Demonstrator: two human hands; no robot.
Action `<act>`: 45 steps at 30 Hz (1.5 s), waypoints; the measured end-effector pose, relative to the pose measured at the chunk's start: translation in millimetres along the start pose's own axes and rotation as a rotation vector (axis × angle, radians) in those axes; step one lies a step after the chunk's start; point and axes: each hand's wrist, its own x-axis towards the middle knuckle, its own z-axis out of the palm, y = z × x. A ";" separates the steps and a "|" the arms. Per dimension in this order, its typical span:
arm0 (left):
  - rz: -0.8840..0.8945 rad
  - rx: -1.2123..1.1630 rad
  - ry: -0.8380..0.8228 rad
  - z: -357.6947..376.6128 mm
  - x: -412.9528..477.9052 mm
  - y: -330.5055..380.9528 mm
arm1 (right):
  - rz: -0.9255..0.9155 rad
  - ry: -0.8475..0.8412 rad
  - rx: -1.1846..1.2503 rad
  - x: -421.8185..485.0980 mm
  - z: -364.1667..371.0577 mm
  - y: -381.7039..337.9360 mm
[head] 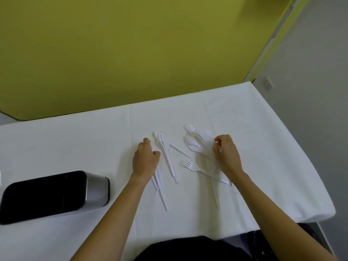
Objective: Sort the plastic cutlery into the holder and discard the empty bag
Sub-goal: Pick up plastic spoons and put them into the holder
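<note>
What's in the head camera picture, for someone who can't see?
Two bare hands reach over white plastic cutlery scattered on a white tablecloth. The right hand pinches what looks like a clear bag over a pile of forks and spoons; the left hand covers some long pieces. A black and silver container lies on its side at left.

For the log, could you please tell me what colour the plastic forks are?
The forks are white; head view.

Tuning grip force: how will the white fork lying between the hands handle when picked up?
The fork looks thin and lies flat on the cloth, so probably light and hard to get under. Slim tines suggest it flexes and may snap if squeezed. Its handle runs into the pile under the right hand; lifting may drag neighbours.
</note>
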 end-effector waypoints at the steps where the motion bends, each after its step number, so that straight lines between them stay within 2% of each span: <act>1: 0.004 0.009 0.009 0.3 -0.2 -0.9 | 0.045 0.036 0.079 -2.6 -2.7 2.0; 4: 0.026 0.063 0.025 1.8 0.4 -0.9 | 0.136 0.091 0.162 -9.4 -8.5 12.4; 8: 0.022 0.055 0.062 -0.2 6.7 -2.8 | 0.261 0.125 0.089 -15.9 -10.8 28.4; 14: -0.205 -0.399 0.193 -7.6 17.5 -8.2 | 0.325 -0.003 -0.040 -21.4 -2.9 42.7; 21: -0.287 -0.703 0.097 -10.8 46.9 12.7 | 0.305 -0.016 0.021 -18.5 -5.9 48.6; 24: -0.253 -0.649 0.106 -7.0 54.1 17.9 | 0.323 -0.033 0.077 -19.6 -11.8 48.9; 28: -0.180 -0.506 0.064 -2.9 57.4 17.7 | 0.269 -0.056 0.216 -17.0 -19.8 44.3; 31: -0.140 -0.454 0.011 -1.5 58.3 19.4 | 0.188 -0.081 0.225 -10.9 -22.1 35.5; 35: -0.199 -0.578 -0.009 0.7 58.6 19.7 | 0.056 -0.145 0.196 2.6 -20.9 17.4; 39: -0.236 -0.798 0.106 -8.3 58.2 15.3 | -0.038 -0.215 0.038 19.1 -8.9 -0.3; 42: -0.197 -0.872 0.207 -22.8 57.9 12.0 | -0.052 -0.306 -0.115 29.0 2.8 -11.4; 45: -0.160 -0.920 0.303 -37.2 56.5 6.9 | -0.090 -0.309 -0.220 32.8 9.2 -17.5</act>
